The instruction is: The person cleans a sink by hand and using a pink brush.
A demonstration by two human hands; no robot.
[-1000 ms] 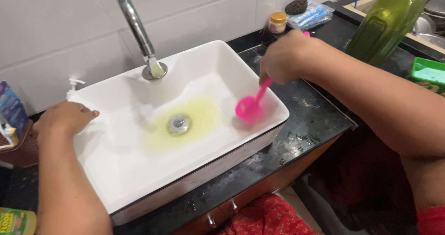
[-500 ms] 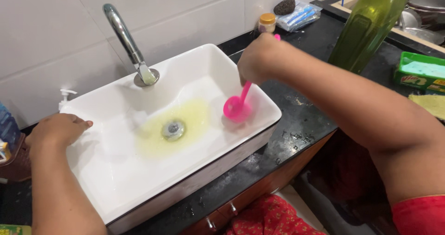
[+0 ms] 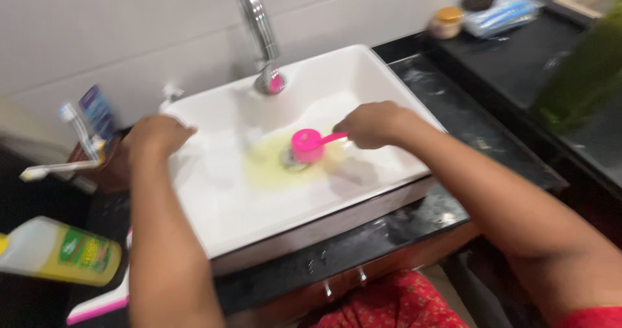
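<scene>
I see motion blur over everything | drain [image 3: 293,161] half hidden behind pink brush head [image 3: 306,145] | brush handle end buried in right hand [image 3: 372,123] fingers | green bottle [image 3: 586,75] right of them cut by edge | yellow bottle [image 3: 58,250] cut at left edge

One sink [image 3: 220,218], one tap [image 3: 258,23], one pink brush [image 3: 306,145], two bottles [image 3: 58,250], one jar [image 3: 447,22].

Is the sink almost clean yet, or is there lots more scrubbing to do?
Partly done. Yellowish cleaning liquid is already spread around the drain of the white rectangular ceramic sink. Right now the right hand holds the round pink plastic brush over the drain, while the left hand rests on the sink's left rim. The yellow pool isn't rinsed away, and no water runs from the chrome tap.
</scene>
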